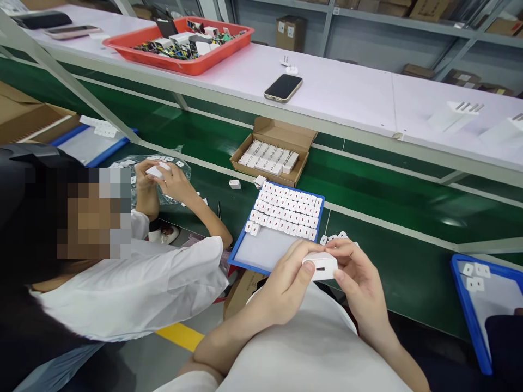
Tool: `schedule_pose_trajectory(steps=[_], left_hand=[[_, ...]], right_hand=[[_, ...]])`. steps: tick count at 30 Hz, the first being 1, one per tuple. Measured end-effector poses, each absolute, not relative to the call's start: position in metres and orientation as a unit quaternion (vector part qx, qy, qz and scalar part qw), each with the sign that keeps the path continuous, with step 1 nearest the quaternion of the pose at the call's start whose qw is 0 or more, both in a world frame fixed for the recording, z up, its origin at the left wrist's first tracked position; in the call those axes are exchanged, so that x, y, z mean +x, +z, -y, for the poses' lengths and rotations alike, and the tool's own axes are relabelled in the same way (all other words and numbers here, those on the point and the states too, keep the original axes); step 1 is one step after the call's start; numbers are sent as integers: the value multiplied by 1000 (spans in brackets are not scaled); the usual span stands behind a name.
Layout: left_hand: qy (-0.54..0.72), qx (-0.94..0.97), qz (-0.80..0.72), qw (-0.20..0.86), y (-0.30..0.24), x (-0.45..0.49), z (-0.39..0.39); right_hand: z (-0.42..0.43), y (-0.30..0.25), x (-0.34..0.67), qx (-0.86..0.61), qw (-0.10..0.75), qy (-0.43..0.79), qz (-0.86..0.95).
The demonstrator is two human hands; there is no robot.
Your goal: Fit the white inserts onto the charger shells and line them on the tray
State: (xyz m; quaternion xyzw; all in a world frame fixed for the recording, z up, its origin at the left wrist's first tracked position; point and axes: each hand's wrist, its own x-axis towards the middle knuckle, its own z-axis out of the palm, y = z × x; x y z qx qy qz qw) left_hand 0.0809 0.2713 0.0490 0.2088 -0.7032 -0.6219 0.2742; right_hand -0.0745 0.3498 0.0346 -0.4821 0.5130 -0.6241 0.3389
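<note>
A white USB charger (327, 261) with one dark port facing me is held above the front edge of the bench. My left hand (288, 280) grips it from the left, thumb on its face. Fingers of my right hand (359, 272) pinch its right end. Just beyond my hands lies a blue-edged tray (259, 251) with rows of white chargers (286, 209), their ports facing up. Several loose white pieces (337, 237) lie on the green bench to the right of the tray.
A co-worker at my left holds a white piece (158, 171). Behind the tray stands an open cardboard box (300, 173) of white chargers. On the shelf are a red bin (192, 66) of parts and a phone (283, 87). Another blue tray (460, 277) is at right.
</note>
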Motion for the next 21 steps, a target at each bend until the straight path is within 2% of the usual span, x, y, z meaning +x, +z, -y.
schedule_pose_trajectory(steps=[5,9,16,21], left_hand=[[-598,186,729,275,50,82,-270],[-575,174,747,286,49,83,-269],[-586,183,737,282,48,84,-269],[-599,173,729,282,48,84,-270]], right_hand=[[-351,37,-73,-482,345,-623,-511],[-352,38,-76,-526,312,-605,-511],[-352,43,-85,-696,111,-518,-484],[-350,46,-84,-717,74,-507,-473]])
